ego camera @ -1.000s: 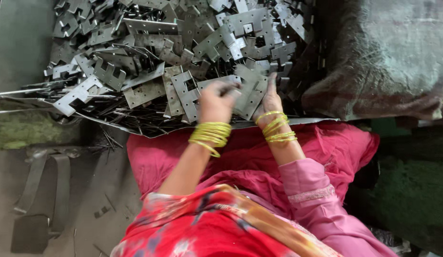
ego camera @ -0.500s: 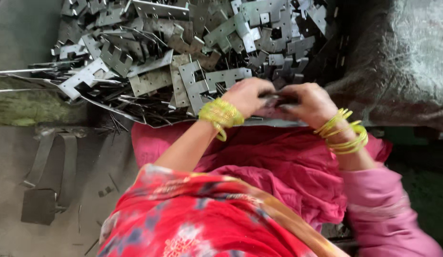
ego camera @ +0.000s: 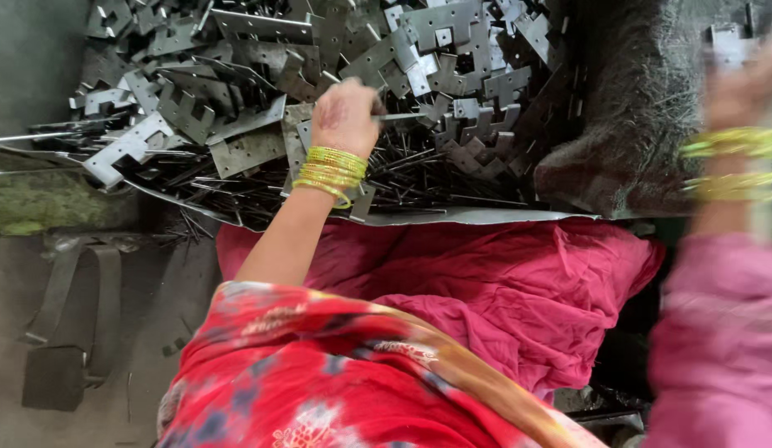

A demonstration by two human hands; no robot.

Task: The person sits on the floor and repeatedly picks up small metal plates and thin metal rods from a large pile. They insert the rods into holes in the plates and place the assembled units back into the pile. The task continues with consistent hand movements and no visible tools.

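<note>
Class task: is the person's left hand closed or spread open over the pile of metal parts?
Closed: the left hand is curled into a fist among the metal parts.

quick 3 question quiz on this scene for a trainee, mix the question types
1. True or false: the left hand rests on the pile of metal hinge plates.
2. The right hand is: A) on the pink cloth B) raised at the right, blurred C) out of view.
3. What thin parts lie under the plates near the left hand?

Key: 1 true; 2 B; 3 metal pins.
</note>
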